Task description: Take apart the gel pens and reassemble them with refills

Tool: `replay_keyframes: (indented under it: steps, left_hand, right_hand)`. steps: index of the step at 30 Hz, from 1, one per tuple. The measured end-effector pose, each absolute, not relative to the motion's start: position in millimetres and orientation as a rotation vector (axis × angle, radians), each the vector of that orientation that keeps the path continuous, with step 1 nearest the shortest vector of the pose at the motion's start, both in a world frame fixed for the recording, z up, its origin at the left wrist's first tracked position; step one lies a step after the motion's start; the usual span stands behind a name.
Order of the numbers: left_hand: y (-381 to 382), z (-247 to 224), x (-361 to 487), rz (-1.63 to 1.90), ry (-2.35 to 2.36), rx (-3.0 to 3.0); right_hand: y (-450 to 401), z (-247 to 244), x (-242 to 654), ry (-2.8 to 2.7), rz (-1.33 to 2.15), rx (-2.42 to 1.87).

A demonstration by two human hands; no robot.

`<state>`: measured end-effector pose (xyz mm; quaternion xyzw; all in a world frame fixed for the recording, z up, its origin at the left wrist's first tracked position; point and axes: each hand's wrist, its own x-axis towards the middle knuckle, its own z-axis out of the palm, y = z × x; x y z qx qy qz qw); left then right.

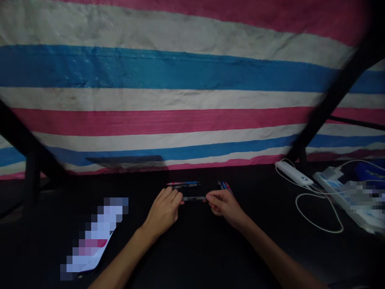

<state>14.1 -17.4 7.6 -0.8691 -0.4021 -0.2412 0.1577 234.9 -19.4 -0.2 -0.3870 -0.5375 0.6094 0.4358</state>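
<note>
A grey-and-black pen (194,198) lies level between my two hands, just above or on the black table. My left hand (166,206) is closed on its left end, knuckles up. At the other end, the fingertips of my right hand (225,205) pinch the pen. Beyond my left hand lie pens with red and blue parts (188,184), side by side. More pens with blue and red parts (223,185) stick out from behind my right hand, partly hidden by it.
A phone (98,241) with a lit, blurred screen lies at the left. To the right are a white power bank (294,173), a looped white cable (319,231) and a white power strip (343,196). Striped sheeting (168,72) hangs behind the table (192,253), with dark slanted posts either side.
</note>
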Motion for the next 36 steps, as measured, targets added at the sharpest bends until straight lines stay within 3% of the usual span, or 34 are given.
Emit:
replay_keyframes:
  steps: [12, 18, 25, 31, 36]
  left_hand:
    - [-20, 0, 10, -1.026, -1.415, -2.759]
    - [-18, 8, 0, -1.459, -1.454, -2.722]
    - [-17, 3, -2, -1.574, -1.455, -2.639]
    - [-18, 0, -3, -1.667, -1.553, -2.598]
    - [-17, -2, -3, -1.742, -1.784, -2.582]
  right_hand:
    - [-23, 2, 237, -1.766, 0.725, -1.003]
    - [-17, 1, 236, -1.523, 1.037, -1.014]
    - [-13, -4, 238, -1.215, 1.334, -0.947]
    - [-12, -6, 238, -1.228, 1.234, -0.962]
    - [-19, 3, 237, -1.446, 0.940, -0.925]
